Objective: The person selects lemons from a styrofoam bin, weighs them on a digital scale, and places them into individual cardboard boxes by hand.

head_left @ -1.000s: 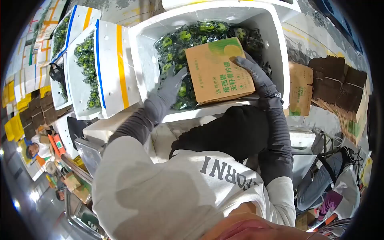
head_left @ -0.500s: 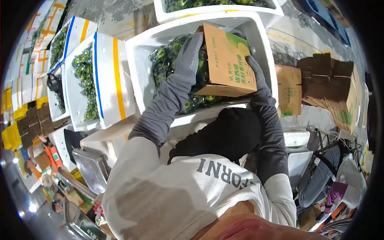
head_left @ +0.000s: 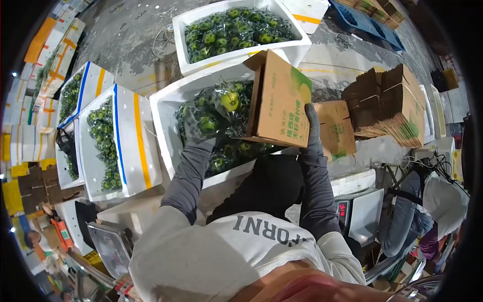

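Observation:
My right hand (head_left: pixel 313 123), in a grey glove, grips the right side of an open cardboard box (head_left: pixel 286 100) with green print and a lime picture. The box is tilted, its opening facing left, above a white foam box (head_left: pixel 168 113) full of limes in clear plastic. My left hand (head_left: pixel 197 130), also gloved, is inside the foam box at the left of the carton. Its fingers are partly hidden against a clear plastic bag of limes (head_left: pixel 221 105), which it appears to grip. The bag's right end lies by the carton's opening.
Another foam box of limes (head_left: pixel 178 38) stands beyond. More foam boxes (head_left: pixel 133 146) stand at left. To the right are a flat carton (head_left: pixel 336 128), a tied stack of folded cardboard (head_left: pixel 387 103) and a scale with red digits (head_left: pixel 343 211). A seated person (head_left: pixel 407 216) is at lower right.
My left hand has come off the carton and moved down and left to the bagged limes. The right hand still holds the carton. The camera view has shifted, showing more of the far foam box.

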Demonstrator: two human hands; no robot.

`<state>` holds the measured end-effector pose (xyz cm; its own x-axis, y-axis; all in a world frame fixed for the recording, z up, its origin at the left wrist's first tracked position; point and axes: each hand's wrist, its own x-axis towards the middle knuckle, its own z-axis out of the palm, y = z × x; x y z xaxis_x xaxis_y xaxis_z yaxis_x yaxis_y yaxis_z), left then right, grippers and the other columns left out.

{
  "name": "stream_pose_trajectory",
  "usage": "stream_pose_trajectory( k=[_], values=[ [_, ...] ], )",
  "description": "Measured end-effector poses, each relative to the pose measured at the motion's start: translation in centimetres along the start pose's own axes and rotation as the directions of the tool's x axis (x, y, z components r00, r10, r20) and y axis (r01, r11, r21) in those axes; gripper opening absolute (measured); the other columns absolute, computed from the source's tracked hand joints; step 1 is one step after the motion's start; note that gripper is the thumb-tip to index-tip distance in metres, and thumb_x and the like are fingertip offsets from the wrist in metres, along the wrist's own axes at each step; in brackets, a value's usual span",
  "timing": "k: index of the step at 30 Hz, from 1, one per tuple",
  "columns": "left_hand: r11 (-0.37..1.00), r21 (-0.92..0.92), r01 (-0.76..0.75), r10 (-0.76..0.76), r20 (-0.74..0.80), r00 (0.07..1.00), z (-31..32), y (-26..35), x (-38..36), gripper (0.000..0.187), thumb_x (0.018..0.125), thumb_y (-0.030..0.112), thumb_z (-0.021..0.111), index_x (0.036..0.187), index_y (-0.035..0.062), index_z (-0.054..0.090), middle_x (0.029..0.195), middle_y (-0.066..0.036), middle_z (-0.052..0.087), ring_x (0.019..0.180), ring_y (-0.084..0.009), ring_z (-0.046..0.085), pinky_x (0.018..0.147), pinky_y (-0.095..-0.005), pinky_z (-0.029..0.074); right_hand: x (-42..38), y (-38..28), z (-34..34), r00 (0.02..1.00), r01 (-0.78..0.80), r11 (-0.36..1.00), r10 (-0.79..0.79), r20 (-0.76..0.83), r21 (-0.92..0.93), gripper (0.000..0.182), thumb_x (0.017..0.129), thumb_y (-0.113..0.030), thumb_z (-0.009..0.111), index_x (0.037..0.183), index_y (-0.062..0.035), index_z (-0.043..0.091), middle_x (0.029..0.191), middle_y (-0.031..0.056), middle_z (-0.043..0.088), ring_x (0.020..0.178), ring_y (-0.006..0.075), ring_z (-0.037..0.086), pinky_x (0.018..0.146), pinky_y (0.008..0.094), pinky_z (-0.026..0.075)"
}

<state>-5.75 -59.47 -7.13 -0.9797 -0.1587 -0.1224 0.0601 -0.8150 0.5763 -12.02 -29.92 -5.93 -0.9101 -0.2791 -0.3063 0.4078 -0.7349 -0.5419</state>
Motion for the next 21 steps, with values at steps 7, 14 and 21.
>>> stream_pose_trajectory(
  k=[7, 14, 21],
  values=[
    [0.922, 0.017, 0.388, -0.35, 0.466, 0.812, 8.8, 2.7, 1.6, 0.039, 0.097, 0.018, 0.04, 0.132, 0.0015, 0.039, 0.128, -0.012, 0.05, 0.113, -0.0233, 0.052, 0.096, -0.0391, 0.046, -2.0, -1.3, 0.7, 1.0, 0.021, 0.999, -0.021, 0.01, -0.042, 0.04, 0.09, -0.03, 0.056, 0.116, 0.0008, 0.053, 0.103, 0.0129, 0.064, 0.085, 0.0202, 0.065, 0.072, 0.0314, 0.055],
    [0.61, 0.789, -0.078, -0.365, 0.367, 0.856, 15.3, -0.2, 0.6, 0.044, 0.099, 0.029, 0.034, 0.133, 0.001, 0.039, 0.136, -0.014, 0.042, 0.127, -0.0256, 0.041, 0.105, -0.0379, 0.036, -5.3, -3.3, -2.2, 0.986, 0.164, 0.985, -0.164, -0.002, 0.045, 0.043, 0.089, -0.032, 0.058, 0.119, -0.0019, 0.052, 0.107, 0.012, 0.062, 0.091, 0.0201, 0.064, 0.077, 0.0324, 0.054],
    [0.846, 0.146, 0.514, -0.492, 0.588, 0.642, 16.2, -2.6, 0.9, 0.044, 0.096, 0.02, 0.041, 0.134, -0.0004, 0.038, 0.136, -0.013, 0.043, 0.123, -0.0232, 0.044, 0.105, -0.0333, 0.035, -8.6, -3.6, -3.5, 0.971, 0.217, 0.976, -0.213, -0.11, 0.028, 0.043, 0.088, -0.031, 0.059, 0.119, -0.0029, 0.052, 0.108, 0.0088, 0.061, 0.094, 0.0193, 0.062, 0.08, 0.0324, 0.052]
  ],
)
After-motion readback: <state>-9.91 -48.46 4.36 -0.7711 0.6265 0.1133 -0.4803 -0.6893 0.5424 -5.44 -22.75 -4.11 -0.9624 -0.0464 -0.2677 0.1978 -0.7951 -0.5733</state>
